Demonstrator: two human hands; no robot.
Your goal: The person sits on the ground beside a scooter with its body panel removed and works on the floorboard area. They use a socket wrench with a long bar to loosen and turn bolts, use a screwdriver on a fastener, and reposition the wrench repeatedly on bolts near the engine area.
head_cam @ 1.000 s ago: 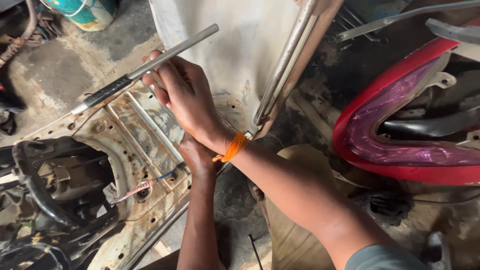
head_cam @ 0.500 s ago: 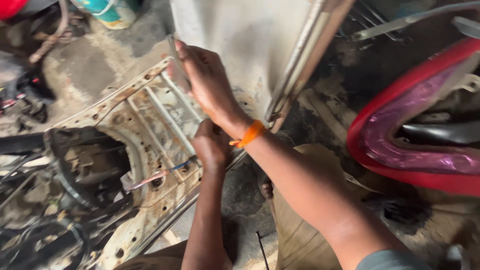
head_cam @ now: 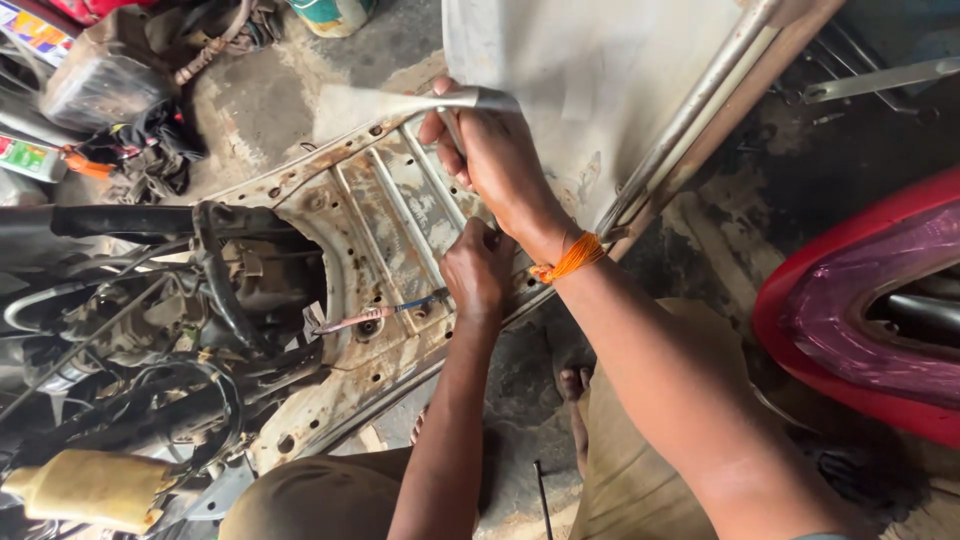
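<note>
Moved since the earlier frames: right hand (head_cam: 500, 160) has swung the metal rod (head_cam: 470, 98) from a long diagonal across the frame to a blurred, nearly level line at upper centre; camera view has shifted, bringing the packages at upper left into sight.

Packages and labels:
- Flat packet (head_cam: 35, 32), upper left corner, rectangular, yellow, red and blue print.
- Second packet (head_cam: 25, 158), left edge below it, green and white.
- Paint tin (head_cam: 335, 12), top edge centre-left, round, teal and white, only its base showing.
- Dark plastic bag (head_cam: 100, 75), upper left, crumpled, beside the first packet.

Hands and tools:
- Right hand: clamped around the metal rod at upper centre, orange thread band (head_cam: 570, 258) on the wrist.
- Left hand (head_cam: 478, 270): closed in a fist on the handle end of a thin screwdriver-like tool (head_cam: 375, 315), directly below the right hand, the two close but not touching. Tool shaft runs left from the fist, tip resting on the panel near a hole.

Surroundings:
- Rusted perforated metal floor panel (head_cam: 380, 215), centre, under both hands.
- Grey sheet-metal body panel (head_cam: 590, 70), top centre, behind the right hand.
- Engine and cable cluster (head_cam: 150, 330), left half.
- Red bodywork piece (head_cam: 860, 310), right edge.
- Concrete floor (head_cam: 270, 100), stained, upper left.
</note>
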